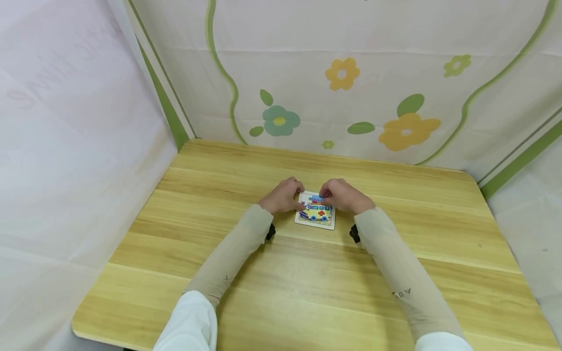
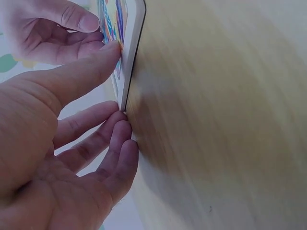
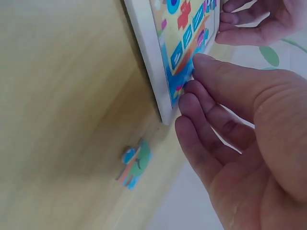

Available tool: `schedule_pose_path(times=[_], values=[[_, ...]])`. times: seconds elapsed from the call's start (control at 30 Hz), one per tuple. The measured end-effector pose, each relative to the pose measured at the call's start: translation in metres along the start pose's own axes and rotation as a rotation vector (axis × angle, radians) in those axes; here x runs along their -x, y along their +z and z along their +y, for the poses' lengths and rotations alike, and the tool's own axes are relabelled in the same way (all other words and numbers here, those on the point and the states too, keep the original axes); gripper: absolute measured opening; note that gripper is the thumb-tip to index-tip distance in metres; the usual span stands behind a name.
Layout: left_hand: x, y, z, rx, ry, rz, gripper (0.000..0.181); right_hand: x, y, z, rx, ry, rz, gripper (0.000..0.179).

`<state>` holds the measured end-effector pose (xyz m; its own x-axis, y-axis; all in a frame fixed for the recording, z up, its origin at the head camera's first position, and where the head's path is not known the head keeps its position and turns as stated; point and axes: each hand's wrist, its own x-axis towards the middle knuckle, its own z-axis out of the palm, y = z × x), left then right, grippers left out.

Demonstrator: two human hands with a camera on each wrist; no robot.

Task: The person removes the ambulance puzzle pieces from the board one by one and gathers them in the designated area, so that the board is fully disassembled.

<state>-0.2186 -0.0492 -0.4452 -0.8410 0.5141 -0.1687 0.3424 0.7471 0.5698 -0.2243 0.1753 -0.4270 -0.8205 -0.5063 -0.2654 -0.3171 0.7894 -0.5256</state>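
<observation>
A small square jigsaw puzzle (image 1: 314, 224), with a white frame and a picture of a yellow ambulance, lies on the wooden table. My left hand (image 1: 283, 196) holds its left side, thumb on the picture and the other fingertips along the outer edge. At the upper right of the puzzle, my right hand (image 1: 344, 196) pinches a blue puzzle piece (image 1: 316, 199) between thumb and forefinger, low over the picture. Its remaining fingers curl beside the frame. In the right wrist view, a loose green and blue puzzle piece (image 3: 139, 163) lies on the table near that hand.
The wooden table (image 1: 281, 292) extends around the puzzle on all sides. White fabric walls (image 1: 307, 34) with printed flowers and green lines stand behind it and at both sides. Black wrist straps (image 1: 354, 234) show under the sleeves.
</observation>
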Motion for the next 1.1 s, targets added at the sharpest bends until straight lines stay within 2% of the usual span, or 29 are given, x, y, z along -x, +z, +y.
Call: schedule_pose_path(times=[0.47, 0.67, 0.8, 0.97, 1.1], values=[[-0.007, 0.001, 0.007, -0.094, 0.023, 0.002, 0.051, -0.003, -0.006, -0.009, 0.057, 0.028, -0.059, 0.020], [-0.013, 0.009, 0.010, -0.058, 0.080, -0.011, 0.046, 0.000, -0.002, -0.008, 0.050, 0.023, -0.053, 0.025], [-0.014, 0.012, 0.010, -0.026, 0.086, -0.024, 0.045, 0.002, 0.000, -0.008, 0.042, 0.017, -0.043, 0.026], [-0.015, 0.011, 0.012, -0.004, 0.096, 0.000, 0.044, 0.001, 0.000, -0.006, 0.014, 0.018, -0.023, 0.024], [-0.018, 0.014, 0.012, -0.030, 0.112, 0.013, 0.043, 0.000, 0.000, -0.001, -0.016, 0.037, -0.024, 0.023]])
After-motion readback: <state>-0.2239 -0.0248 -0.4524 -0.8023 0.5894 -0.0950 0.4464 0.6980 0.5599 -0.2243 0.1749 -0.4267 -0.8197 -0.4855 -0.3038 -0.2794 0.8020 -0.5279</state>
